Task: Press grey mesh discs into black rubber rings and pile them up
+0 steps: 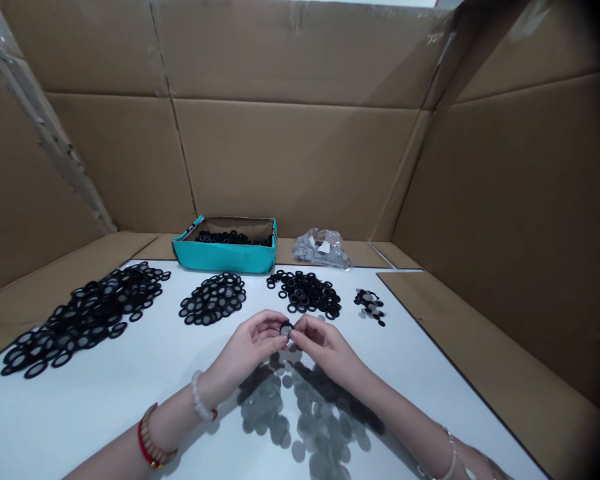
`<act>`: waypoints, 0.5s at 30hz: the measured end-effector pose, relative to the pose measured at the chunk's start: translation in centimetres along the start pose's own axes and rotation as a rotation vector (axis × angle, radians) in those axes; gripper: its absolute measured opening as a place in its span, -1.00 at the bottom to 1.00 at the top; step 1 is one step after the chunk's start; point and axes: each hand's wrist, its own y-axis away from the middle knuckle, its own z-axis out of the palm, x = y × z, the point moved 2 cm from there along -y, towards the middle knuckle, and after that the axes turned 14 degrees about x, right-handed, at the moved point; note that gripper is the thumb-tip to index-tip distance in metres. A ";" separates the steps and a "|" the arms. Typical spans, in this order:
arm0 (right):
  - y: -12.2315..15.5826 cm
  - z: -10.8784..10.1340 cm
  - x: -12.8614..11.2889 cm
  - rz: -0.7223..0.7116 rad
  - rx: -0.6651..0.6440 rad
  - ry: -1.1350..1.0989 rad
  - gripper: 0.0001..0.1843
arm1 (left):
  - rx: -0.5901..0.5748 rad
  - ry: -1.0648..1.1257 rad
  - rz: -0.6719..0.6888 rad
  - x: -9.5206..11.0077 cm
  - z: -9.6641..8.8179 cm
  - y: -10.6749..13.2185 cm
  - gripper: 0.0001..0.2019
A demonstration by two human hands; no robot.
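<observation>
Between both hands, above the white table (145,413), is a small black ring (285,329) with a grey disc in its opening. My left hand (257,340) pinches its left side with thumb and fingers. From the other side, the fingertips of my right hand (329,343) close on its edge. Beneath my hands and wrists lie many loose grey discs (325,427), partly in shadow. Just beyond my right hand is a heap of black rings (307,292). A pile of rings with grey centres (213,300) lies beyond my left hand.
A long heap of disc-filled rings (95,313) spreads along the left. At the back stand a teal box (225,257) holding black rings and a clear plastic bag (321,247). A small mixed pile (370,305) lies right. Cardboard walls (300,160) enclose the table.
</observation>
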 end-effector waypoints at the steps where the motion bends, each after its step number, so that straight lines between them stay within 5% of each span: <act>1: 0.0 0.0 0.0 0.000 -0.008 0.000 -0.72 | 0.002 0.009 -0.012 0.0 0.0 0.0 -0.70; 15: 0.3 -0.8 -1.0 -0.173 -0.112 0.228 -0.77 | -0.052 -0.078 -0.065 -0.2 -0.3 0.0 -0.74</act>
